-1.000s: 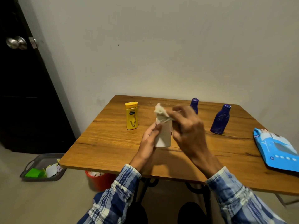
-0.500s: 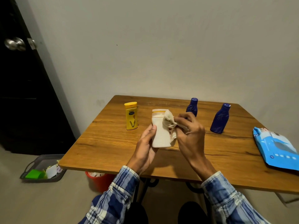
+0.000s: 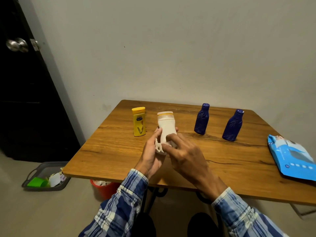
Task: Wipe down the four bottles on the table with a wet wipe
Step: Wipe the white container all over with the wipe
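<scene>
While we are wiping the white bottle (image 3: 166, 126), our left hand (image 3: 152, 156) is gripping its lower half, thumb on one side and fingertips curling round the other. We are holding it over the table (image 3: 111, 151), just beside the yellow bottle (image 3: 139, 122) and well apart from the two blue bottles (image 3: 201, 119) (image 3: 232, 125). Our hands are hiding its base. Our right hand (image 3: 186, 154) is lying against the lower front, fingers loosely spread and the forefinger bending onto the plastic. The wipe (image 3: 159, 147) is bunching between both hands near the base, and we cannot tell whether the right fingers are pinching it. To do this step well, we are judging that the wipe should be spreading flat rather than wadding, and the left grip should be turning the bottle so every side is getting covered. The bottle is standing nearly upright, its long axis running vertically and its cap pointing up.
</scene>
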The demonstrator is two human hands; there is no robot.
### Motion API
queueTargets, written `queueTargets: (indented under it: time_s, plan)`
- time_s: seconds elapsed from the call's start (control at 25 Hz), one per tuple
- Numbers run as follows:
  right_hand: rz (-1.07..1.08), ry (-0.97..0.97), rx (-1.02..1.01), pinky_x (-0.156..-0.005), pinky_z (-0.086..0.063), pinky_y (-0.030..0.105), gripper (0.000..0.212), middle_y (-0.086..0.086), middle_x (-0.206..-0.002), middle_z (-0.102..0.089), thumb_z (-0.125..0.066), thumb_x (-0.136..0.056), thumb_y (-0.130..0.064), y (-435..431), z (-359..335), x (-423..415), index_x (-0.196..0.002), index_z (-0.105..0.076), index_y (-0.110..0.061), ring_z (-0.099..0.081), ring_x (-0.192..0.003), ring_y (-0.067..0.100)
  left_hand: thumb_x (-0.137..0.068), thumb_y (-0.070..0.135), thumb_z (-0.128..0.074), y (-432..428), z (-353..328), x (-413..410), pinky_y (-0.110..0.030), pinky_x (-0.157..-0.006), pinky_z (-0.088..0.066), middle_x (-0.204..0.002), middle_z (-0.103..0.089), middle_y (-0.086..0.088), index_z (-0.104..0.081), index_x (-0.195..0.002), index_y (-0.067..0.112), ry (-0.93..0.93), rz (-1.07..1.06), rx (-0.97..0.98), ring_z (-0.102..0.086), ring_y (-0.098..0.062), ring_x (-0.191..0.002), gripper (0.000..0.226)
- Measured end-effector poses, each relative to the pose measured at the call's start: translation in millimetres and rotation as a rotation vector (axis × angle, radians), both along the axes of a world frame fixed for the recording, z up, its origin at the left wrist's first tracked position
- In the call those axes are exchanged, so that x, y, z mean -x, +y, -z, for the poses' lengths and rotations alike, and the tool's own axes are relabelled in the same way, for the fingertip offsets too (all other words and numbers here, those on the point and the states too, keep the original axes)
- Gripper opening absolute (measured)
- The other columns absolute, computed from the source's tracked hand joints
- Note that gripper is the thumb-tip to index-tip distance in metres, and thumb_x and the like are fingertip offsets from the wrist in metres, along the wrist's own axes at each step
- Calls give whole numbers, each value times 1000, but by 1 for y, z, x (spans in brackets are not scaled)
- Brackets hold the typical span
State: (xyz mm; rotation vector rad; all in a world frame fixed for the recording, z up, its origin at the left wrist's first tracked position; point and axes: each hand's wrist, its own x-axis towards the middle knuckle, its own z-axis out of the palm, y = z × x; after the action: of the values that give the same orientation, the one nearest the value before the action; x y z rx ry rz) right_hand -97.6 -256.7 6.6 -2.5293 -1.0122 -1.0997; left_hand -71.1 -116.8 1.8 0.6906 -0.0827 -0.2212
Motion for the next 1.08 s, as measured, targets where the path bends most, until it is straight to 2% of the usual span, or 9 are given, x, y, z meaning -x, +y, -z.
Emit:
queueTargets:
  time_s: [0.12, 0.24, 0.4, 0.52, 0.64, 0.72, 0.8, 0.96, 1.08]
  plan:
    - [47, -21, -53, -67, -58, 33, 21, 14, -114, -60, -52, -94, -17, 6, -5, -1, -108, -67, -12, -59, -96, 25, -97, 26, -58, -4, 6, 1, -42, -99, -52, -126, -67, -21, -51, -143, 6, 28, -8, -25, -65, -31, -112, 50]
    - [2, -54, 103, -69, -57, 36, 22, 13, -116, -61, -48, -95, -17, 13, 3, 4, -104, -67, -11, -58, -98, 25, -98, 31, -59, 0, 8, -1, -49, -113, -39, -136, -61, -22, -48, -146, 9, 29, 23, -8, -57, -33, -122, 54]
    - [-6, -40, 38, -64, -55, 34, 22, 12, -110, -63, -48, -95, -18, -2, 12, 5, -99, -70, -15, -60, -93, 25, -101, 29, -57, 0, 4, -3, -41, -85, -60, -130, -62, -22, -48, -143, 6, -26, -1, -48, -64, -29, -107, 49]
    - [31, -18, 15, -61, -56, 34, 20, 13, -110, -65, -53, -91, -22, -11, 19, 6, -92, -72, -15, -63, -91, 26, -99, 14, -58, -2, 4, -4, -45, -88, -59, -132, -63, -25, -49, -139, 3, -56, -32, -124, -63, -33, -110, 43]
    - [106, 42, -144, -60, -57, 33, 22, 12, -109, -66, -54, -86, -27, -30, 17, -1, -90, -72, -14, -63, -88, 23, -98, 9, -57, 6, 6, -13, -49, -96, -57, -130, -65, -25, -49, -138, 2, -107, -75, -184, -64, -36, -117, 41]
    - [155, 86, -307, -64, -55, 27, 14, 9, -109, -64, -62, -82, -12, -41, 18, -8, -91, -73, -13, -60, -88, 20, -98, 7, -58, 13, 6, -22, -48, -97, -56, -128, -67, -21, -52, -134, 5, -143, -102, -271, -65, -33, -117, 37]
    - [179, 134, -456, -72, -51, 18, 24, 6, -108, -63, -69, -75, 5, -48, 20, -14, -92, -75, -11, -60, -93, 18, -96, 6, -60, 17, 4, -32, -43, -93, -59, -123, -70, -14, -58, -126, 11, -160, -149, -399, -67, -28, -112, 31]
    - [142, 192, -668, -73, -58, 28, 29, 1, -105, -63, -73, -74, 11, -55, 21, -20, -95, -75, -10, -61, -93, 14, -93, 6, -65, 27, 5, -63, -48, -98, -55, -121, -68, -9, -65, -114, 19, -259, -188, -669, -64, -30, -114, 25]
    - [119, 205, -716, -71, -59, 32, 29, 1, -102, -64, -73, -74, 12, -60, 25, -20, -95, -75, -8, -63, -92, 13, -90, 11, -71, 26, 10, -90, -46, -101, -52, -127, -68, -9, -66, -121, 17, -351, -243, -845, -61, -29, -121, 32]
